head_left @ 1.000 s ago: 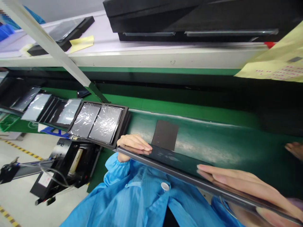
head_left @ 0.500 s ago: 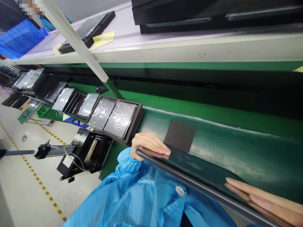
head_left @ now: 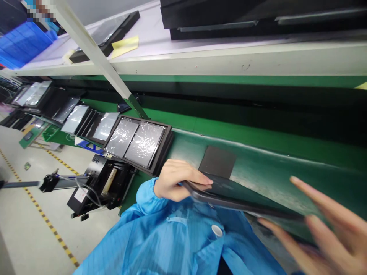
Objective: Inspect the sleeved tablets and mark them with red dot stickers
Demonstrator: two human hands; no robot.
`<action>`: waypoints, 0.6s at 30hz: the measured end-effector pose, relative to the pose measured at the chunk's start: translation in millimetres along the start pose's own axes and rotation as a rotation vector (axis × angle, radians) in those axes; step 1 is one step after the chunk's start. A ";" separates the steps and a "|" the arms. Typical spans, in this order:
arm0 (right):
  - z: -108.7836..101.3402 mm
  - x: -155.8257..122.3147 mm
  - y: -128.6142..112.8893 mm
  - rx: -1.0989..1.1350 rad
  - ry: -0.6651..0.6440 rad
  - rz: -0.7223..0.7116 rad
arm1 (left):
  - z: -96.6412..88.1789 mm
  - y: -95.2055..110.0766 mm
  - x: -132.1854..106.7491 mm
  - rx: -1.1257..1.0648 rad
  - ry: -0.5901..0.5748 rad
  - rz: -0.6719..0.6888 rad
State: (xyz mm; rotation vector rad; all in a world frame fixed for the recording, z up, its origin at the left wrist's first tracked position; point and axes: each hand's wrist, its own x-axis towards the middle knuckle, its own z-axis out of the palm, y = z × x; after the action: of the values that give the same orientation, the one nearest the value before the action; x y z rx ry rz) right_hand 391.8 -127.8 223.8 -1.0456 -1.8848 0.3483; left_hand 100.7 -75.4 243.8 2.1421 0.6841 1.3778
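Observation:
My left hand (head_left: 177, 181) grips one end of a thin dark flat panel (head_left: 229, 202), probably a tablet or display, which is tilted and seen nearly edge-on. My right hand (head_left: 329, 236) is at the lower right with its fingers spread, close to the panel's far end, and holds nothing I can see. Just beyond the panel, a dark square pad (head_left: 218, 162) lies on the green conveyor belt (head_left: 286, 183). Both of my blue sleeves show at the bottom of the view.
Black trays of plastic-wrapped panels (head_left: 137, 147) stand in a row along the belt at left. A white shelf (head_left: 229, 61) above carries black cases. A black fixture (head_left: 100, 187) with a metal rod stands on the floor, which has yellow-black tape. A blue crate (head_left: 25, 47) sits far left.
My right hand has come off the panel and its fingers have spread apart. The panel now tilts edge-on in my left hand. The view swung slightly left in the earlier frames, then held.

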 end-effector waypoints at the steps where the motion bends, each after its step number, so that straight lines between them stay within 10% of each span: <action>1: 8.9 5.3 -5.2 -0.018 -0.048 -0.047 | 2.3 4.5 4.6 0.084 -0.058 0.019; 12: 43.2 42.3 -35.4 0.380 0.069 -0.067 | 27.2 6.9 15.9 0.277 -0.200 0.185; 18: 40.5 32.7 -19.6 0.561 0.364 0.031 | -10.7 10.0 13.0 0.424 -0.133 0.013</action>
State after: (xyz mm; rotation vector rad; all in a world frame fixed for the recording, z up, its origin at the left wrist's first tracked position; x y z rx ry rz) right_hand 341.1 -106.9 233.3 -0.6970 -1.3341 0.6173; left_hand 96.9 -72.9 262.9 2.5398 0.9797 1.1600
